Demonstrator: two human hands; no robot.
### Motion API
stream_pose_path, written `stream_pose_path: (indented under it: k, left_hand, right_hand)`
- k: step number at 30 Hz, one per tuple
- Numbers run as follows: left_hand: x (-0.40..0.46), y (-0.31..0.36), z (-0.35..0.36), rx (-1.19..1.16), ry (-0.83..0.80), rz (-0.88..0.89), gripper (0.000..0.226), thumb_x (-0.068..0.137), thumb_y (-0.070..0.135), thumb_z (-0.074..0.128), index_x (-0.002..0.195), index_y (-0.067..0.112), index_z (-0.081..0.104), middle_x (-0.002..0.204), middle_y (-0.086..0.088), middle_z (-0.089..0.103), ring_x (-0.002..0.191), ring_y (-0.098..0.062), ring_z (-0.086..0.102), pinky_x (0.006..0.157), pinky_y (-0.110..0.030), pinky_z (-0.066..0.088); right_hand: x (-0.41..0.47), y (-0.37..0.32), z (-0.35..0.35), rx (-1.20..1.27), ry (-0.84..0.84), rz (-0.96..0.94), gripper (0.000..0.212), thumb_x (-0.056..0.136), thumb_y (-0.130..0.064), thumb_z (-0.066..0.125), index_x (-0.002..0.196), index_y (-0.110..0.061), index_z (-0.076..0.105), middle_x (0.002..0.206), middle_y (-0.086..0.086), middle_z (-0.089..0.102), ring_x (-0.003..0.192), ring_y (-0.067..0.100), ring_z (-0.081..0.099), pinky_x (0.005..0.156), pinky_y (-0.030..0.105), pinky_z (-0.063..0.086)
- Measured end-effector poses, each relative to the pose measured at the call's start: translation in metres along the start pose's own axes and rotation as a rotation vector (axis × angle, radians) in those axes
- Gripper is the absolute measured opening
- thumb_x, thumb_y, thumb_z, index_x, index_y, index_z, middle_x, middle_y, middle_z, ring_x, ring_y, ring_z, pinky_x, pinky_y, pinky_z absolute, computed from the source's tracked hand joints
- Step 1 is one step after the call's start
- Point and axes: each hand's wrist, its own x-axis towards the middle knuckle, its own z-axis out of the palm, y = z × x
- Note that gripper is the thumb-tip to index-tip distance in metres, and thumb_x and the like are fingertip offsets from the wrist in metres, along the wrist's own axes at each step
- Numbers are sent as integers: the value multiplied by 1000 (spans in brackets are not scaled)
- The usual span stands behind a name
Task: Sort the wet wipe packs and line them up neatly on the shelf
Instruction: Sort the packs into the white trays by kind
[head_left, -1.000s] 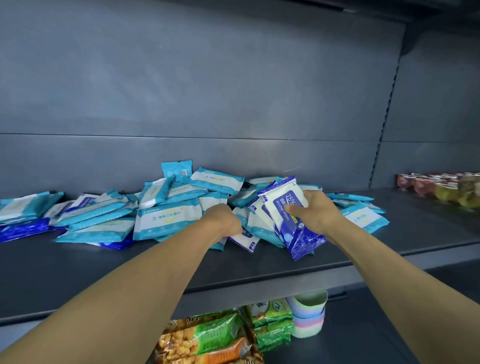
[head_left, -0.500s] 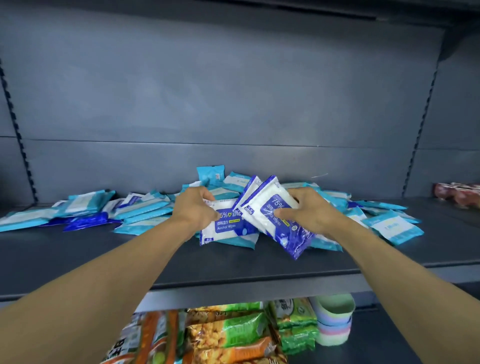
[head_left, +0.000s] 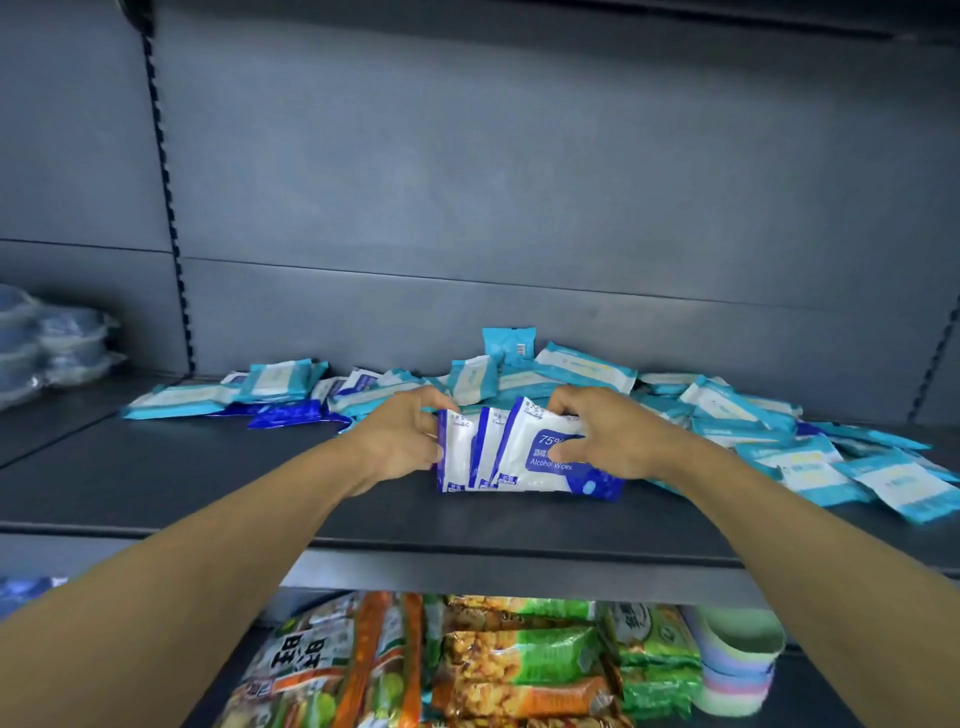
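A: Wipe packs (head_left: 519, 457), three blue-and-white ones, are held upright on the near part of the shelf (head_left: 260, 483), fanned and overlapping, bottom edges resting on the surface. How are they gripped?

B: The left hand (head_left: 400, 441) is curled round the left end of the bunch, thumb at the front. The right hand (head_left: 602, 436) is curled over the right end, fingers draped across the top and front of the nearest pack. Both hands are closed on the bunch; nothing else is held.

A: And the remainder?

B: A loose pile of teal packs (head_left: 571, 374) is spread behind and to the right, some flat, some leaning. Further teal ones and a dark blue pack (head_left: 285, 413) lie to the far left. Most sorting is judged undone.

A: How will the packs handle?

B: Light and soft is expected, with a pliant filling that yields when squeezed. The film looks glossy, so sliding between packs is likely when several are pressed together. The sealed end seams should be stiffer than the bellies.

A: Where should hold be taken?

B: At the two ends, as now, with pressure applied inward so the fan is closed. The bottom edges may be tapped on the shelf so that they are squared. Grip at the middle is judged poorer, since the packs would buckle
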Motion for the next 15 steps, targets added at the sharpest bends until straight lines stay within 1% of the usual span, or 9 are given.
stream_pose_path:
  k: [2,3,5,6,7,8,10,12,15]
  left_hand:
    - [1,-9,-18,95,96,-13,33,83,-12,53,103,14,54,99,-7,66,87,-24,64,64,-23,46]
    - [2,-15,-28,132,160,-16,32,83,-10,54,102,15,54,99,-6,64,85,-23,62,64,-23,45]
    - [6,-27,-44,190,264,-27,30,82,-9,55,99,16,55,96,-5,63,77,-17,57,60,-19,44]
    - [8,-32,-50,227,298,-39,29,81,-9,56,97,16,56,94,-4,63,76,-16,56,59,-17,44]
    - [9,-38,-55,267,322,-54,28,81,-8,57,95,16,56,95,-4,64,79,-17,57,61,-18,45]
    - [11,-43,-58,300,336,-70,26,81,-6,57,94,17,57,96,-5,64,84,-19,59,67,-21,46]
    - [15,-52,-61,345,335,-97,25,81,-2,58,93,20,56,101,-5,64,94,-22,61,79,-26,50]
    - [18,-59,-61,400,313,-98,27,80,-1,58,95,22,55,105,-3,62,99,-21,60,86,-30,50]
    - [24,-64,-60,502,336,-62,32,78,1,61,102,21,56,111,-2,60,101,-21,59,91,-35,50]
  right_hand:
    - [10,-3,0,33,33,29,23,85,-21,67,95,-25,47,106,-4,58,92,13,54,69,24,40]
    - [15,-4,0,68,51,48,26,85,-21,67,99,-25,46,111,-3,58,97,14,55,73,25,42]
    - [23,-7,3,116,43,88,41,84,-20,67,116,-27,43,123,-1,56,112,15,53,85,28,45]
    - [26,-9,5,102,11,101,50,84,-20,68,125,-28,41,128,-1,54,118,16,51,91,30,44]
    - [29,-10,8,59,-23,102,53,84,-21,67,130,-28,42,129,-2,54,117,16,51,92,30,44]
    - [32,-11,10,0,-49,88,46,84,-22,67,126,-27,49,126,-3,56,111,16,53,88,29,43]
    - [35,-14,12,-77,-79,66,25,83,-24,68,107,-23,61,115,-3,62,97,14,55,78,27,42]
    - [35,-18,10,-93,-87,90,20,81,-30,71,97,-23,62,105,-4,61,92,13,55,74,27,42]
    - [35,-22,9,-121,-92,105,24,77,-36,74,81,-26,53,89,-10,56,80,8,51,64,24,38]
